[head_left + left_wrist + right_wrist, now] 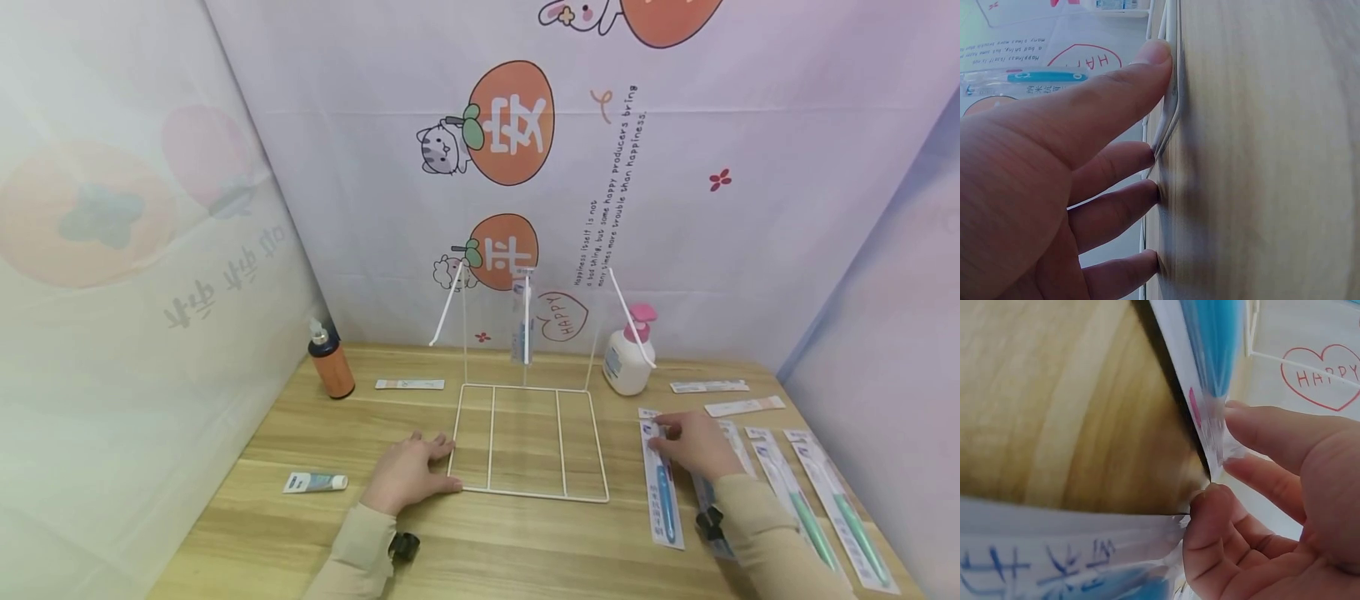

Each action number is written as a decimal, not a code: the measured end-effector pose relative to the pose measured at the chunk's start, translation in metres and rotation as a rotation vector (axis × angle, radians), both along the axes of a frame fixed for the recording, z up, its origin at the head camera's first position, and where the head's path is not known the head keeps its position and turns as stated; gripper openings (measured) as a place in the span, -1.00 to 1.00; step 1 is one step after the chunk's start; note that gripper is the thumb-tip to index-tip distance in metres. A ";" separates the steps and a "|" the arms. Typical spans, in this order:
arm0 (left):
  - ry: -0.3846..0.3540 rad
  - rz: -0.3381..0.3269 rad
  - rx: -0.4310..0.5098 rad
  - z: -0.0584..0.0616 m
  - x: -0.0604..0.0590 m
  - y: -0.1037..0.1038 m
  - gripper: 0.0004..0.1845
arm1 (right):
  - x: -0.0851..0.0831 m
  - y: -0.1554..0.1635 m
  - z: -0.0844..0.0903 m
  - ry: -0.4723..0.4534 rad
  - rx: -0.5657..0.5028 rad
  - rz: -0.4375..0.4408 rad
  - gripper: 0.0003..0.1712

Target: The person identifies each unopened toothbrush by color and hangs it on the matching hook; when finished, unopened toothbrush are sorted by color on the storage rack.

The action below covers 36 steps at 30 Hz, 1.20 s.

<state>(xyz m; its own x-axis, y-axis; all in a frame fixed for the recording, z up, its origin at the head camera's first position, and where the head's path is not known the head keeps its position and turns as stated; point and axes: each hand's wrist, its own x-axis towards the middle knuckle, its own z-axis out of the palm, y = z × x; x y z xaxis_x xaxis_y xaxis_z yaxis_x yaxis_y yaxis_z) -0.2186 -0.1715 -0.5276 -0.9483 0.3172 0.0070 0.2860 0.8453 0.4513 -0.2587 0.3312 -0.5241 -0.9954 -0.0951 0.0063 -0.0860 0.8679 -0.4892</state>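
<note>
right hand (693, 444) pinches blue toothbrush pack (663, 492); left hand (411, 472), fingers straight, presses wire rack (525, 442).

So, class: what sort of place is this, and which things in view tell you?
Probably a staged tabletop set, not a real bathroom: a wooden table closed in by cartoon-printed cloth backdrops, with a white wire rack and packaged toothbrushes laid out.

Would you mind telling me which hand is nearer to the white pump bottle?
Right. The right hand lies just in front of the white pump bottle, pinching a packaged toothbrush; the left hand rests across the wire rack.
</note>
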 end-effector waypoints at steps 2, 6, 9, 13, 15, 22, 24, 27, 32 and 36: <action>0.001 -0.001 0.002 0.000 0.000 0.000 -0.24 | 0.001 0.000 0.000 0.023 -0.010 -0.003 -0.41; 0.005 -0.006 0.005 -0.001 0.001 -0.001 -0.23 | 0.006 -0.002 0.002 0.071 -0.028 -0.014 -0.40; 0.006 -0.009 0.005 -0.002 0.001 -0.001 -0.22 | 0.011 -0.006 0.006 0.116 -0.032 -0.025 -0.39; 0.008 -0.011 0.005 -0.003 0.000 -0.001 -0.22 | 0.015 -0.014 0.013 0.213 -0.046 -0.036 -0.42; 0.008 -0.011 0.005 -0.003 0.000 -0.001 -0.22 | 0.016 -0.020 0.018 0.265 -0.065 -0.045 -0.45; 0.005 -0.019 0.010 -0.002 0.001 -0.001 -0.22 | 0.023 -0.047 0.045 0.473 -0.115 -0.044 -0.51; 0.006 -0.022 0.011 -0.001 0.001 -0.001 -0.22 | 0.026 -0.058 0.053 0.548 -0.135 -0.024 -0.52; 0.009 -0.022 0.010 -0.001 0.001 -0.001 -0.22 | 0.031 -0.073 0.065 0.643 -0.173 0.023 -0.51; 0.012 -0.021 0.003 -0.003 0.000 -0.001 -0.22 | 0.041 -0.098 0.083 0.783 -0.185 0.088 -0.45; 0.014 -0.023 0.007 -0.003 0.000 -0.002 -0.22 | 0.047 -0.116 0.094 0.887 -0.252 0.153 -0.42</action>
<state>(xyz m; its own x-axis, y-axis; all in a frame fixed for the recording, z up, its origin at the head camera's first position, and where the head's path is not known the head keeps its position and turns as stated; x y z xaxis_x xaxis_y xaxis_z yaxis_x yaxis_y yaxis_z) -0.2181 -0.1731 -0.5305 -0.9405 0.3390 0.0221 0.3118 0.8353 0.4529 -0.2116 0.2150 -0.4306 -0.5938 -0.1173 0.7960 -0.6229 0.6932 -0.3625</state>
